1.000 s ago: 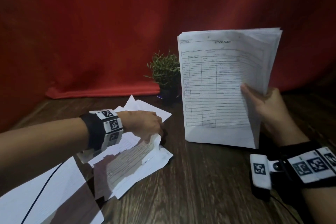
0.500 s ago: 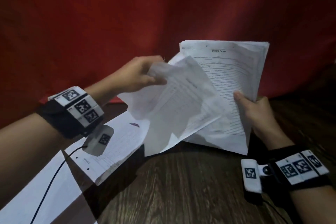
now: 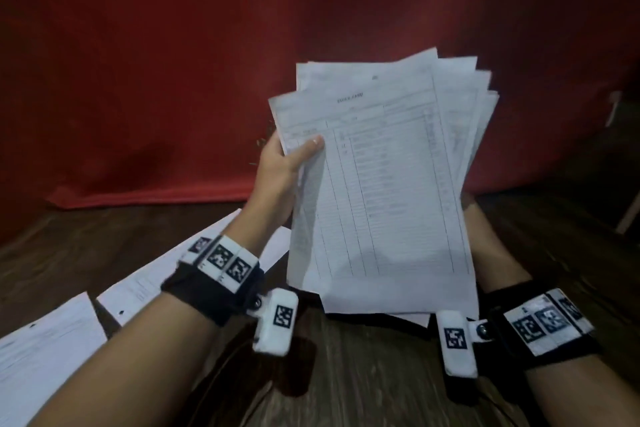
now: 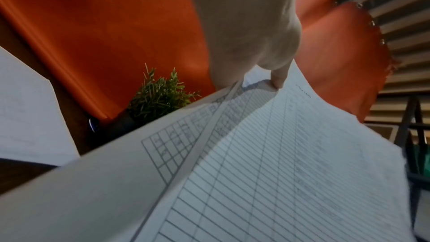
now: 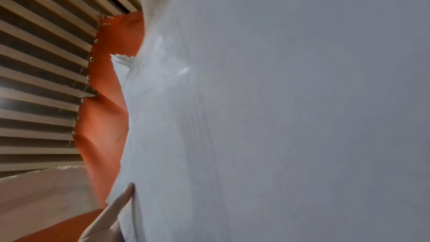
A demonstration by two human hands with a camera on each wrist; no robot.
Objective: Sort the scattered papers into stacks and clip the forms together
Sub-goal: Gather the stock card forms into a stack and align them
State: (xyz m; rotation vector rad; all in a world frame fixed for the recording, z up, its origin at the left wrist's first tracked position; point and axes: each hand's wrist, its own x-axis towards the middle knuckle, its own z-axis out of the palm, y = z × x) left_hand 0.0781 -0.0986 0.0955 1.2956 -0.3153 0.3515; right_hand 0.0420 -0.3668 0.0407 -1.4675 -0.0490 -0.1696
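A thick stack of ruled forms (image 3: 381,191) is held upright in front of me, its top sheets fanned out unevenly. My left hand (image 3: 304,152) pinches the stack's upper left edge, thumb on the front sheet; the left wrist view shows the fingers (image 4: 277,78) clamped on the paper (image 4: 291,172). My right hand (image 3: 472,215) holds the stack from behind at its lower right and is mostly hidden by it. In the right wrist view the back of the sheets (image 5: 279,117) fills the picture and one finger (image 5: 123,201) lies against them.
Loose white sheets (image 3: 145,284) and another pile (image 3: 45,357) lie on the dark wooden table (image 3: 346,374) at the left. A small potted plant (image 4: 160,98) stands at the back, in front of the red cloth backdrop (image 3: 173,62).
My left hand lifted a sheet off the table, brought it right onto the front of the stack, and now grips the stack's left edge. The stack has come nearer and my right hand has slipped behind it.
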